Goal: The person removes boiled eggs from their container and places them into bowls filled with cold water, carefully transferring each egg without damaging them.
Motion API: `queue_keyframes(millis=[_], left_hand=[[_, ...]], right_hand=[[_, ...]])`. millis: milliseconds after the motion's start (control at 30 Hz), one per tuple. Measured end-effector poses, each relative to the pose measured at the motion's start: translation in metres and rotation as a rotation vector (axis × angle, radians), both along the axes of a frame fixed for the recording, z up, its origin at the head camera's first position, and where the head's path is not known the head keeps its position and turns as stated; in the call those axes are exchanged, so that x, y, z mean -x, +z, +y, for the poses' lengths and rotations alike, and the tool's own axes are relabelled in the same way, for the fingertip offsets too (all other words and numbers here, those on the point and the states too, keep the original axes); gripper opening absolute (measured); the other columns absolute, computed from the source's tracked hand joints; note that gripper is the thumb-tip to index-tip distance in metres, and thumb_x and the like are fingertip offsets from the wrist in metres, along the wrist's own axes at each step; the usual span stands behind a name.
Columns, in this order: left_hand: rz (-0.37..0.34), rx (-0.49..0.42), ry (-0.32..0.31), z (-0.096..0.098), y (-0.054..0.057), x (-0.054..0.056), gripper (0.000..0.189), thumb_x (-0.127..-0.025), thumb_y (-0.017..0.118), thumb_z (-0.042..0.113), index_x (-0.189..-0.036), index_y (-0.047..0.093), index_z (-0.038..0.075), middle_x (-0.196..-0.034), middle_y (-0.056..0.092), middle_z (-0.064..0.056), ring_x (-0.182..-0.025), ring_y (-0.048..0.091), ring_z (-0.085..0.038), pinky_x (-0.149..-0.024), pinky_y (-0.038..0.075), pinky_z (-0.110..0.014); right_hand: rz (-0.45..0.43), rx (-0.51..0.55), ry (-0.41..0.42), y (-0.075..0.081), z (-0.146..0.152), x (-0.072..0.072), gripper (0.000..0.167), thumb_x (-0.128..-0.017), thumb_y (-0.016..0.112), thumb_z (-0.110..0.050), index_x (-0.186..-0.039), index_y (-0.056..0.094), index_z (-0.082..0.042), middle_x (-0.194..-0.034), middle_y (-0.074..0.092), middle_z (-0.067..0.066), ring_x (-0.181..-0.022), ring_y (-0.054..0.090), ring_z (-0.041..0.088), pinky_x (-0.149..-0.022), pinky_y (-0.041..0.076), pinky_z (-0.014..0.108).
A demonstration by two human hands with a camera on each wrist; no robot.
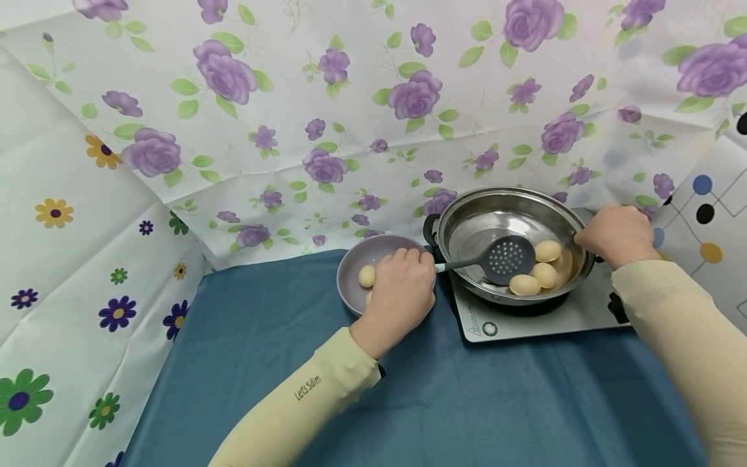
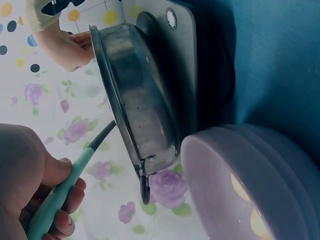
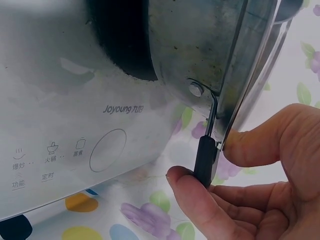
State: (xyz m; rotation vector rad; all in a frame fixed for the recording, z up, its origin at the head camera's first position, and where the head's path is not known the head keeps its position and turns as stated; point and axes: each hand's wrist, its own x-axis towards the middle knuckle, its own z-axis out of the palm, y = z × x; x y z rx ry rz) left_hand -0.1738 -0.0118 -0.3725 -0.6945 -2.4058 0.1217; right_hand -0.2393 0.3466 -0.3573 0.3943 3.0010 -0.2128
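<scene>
A bowl (image 1: 346, 279) with yellowish pieces (image 1: 367, 276) is sitting under the left hand (image 1: 403, 285), which is gripping a slotted spoon (image 1: 506, 259). The spoon's head is hanging over a pan (image 1: 496, 225) between the hands. Three yellowish lumps (image 1: 545, 275) are lying in it, just left of the right hand (image 1: 620, 235), which is holding the pan's handle (image 3: 204, 160).
</scene>
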Motion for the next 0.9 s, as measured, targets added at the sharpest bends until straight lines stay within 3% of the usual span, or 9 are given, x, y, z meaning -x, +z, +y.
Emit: queue_keyframes(millis=[200, 367, 733, 900], left_hand=[[-0.059, -0.023, 0.003, 0.002, 0.001, -0.004, 0.023, -0.090, 0.053, 0.023, -0.068, 0.054, 0.015, -0.060, 0.046, 0.001, -0.054, 0.041, -0.016, -0.046, 0.034, -0.029], [-0.106, -0.042, 0.003, 0.003, 0.000, -0.006, 0.024, -0.090, 0.054, 0.026, -0.068, 0.053, 0.016, -0.059, 0.045, 0.002, -0.053, 0.042, -0.015, -0.044, 0.035, -0.029], [-0.258, -0.080, 0.043, 0.003, -0.001, -0.003, 0.028, -0.092, 0.054, 0.031, -0.067, 0.052, 0.018, -0.057, 0.040, 0.003, -0.050, 0.040, -0.013, -0.038, 0.028, -0.028], [-0.291, -0.075, 0.042, 0.005, 0.001, -0.004, 0.028, -0.092, 0.053, 0.031, -0.068, 0.053, 0.018, -0.059, 0.042, 0.004, -0.051, 0.041, -0.013, -0.038, 0.028, -0.028]], right_hand=[[-0.001, 0.009, 0.019, 0.002, 0.002, -0.003, 0.049, -0.077, 0.060, -0.036, -0.083, 0.059, 0.013, -0.087, 0.055, 0.036, -0.072, 0.056, 0.045, -0.050, 0.045, 0.041], [0.016, 0.049, 0.026, 0.001, 0.004, -0.006, 0.039, -0.078, 0.060, -0.035, -0.069, 0.058, 0.003, -0.075, 0.055, 0.026, -0.066, 0.053, 0.038, -0.048, 0.042, 0.038], [0.050, 0.133, 0.026, -0.002, 0.009, -0.007, 0.038, -0.076, 0.062, -0.037, -0.062, 0.054, -0.003, -0.065, 0.055, 0.018, -0.064, 0.052, 0.036, -0.046, 0.042, 0.037], [0.044, 0.161, 0.027, -0.004, 0.012, -0.006, 0.037, -0.076, 0.062, -0.037, -0.061, 0.056, -0.004, -0.059, 0.056, 0.013, -0.060, 0.052, 0.032, -0.045, 0.043, 0.037]])
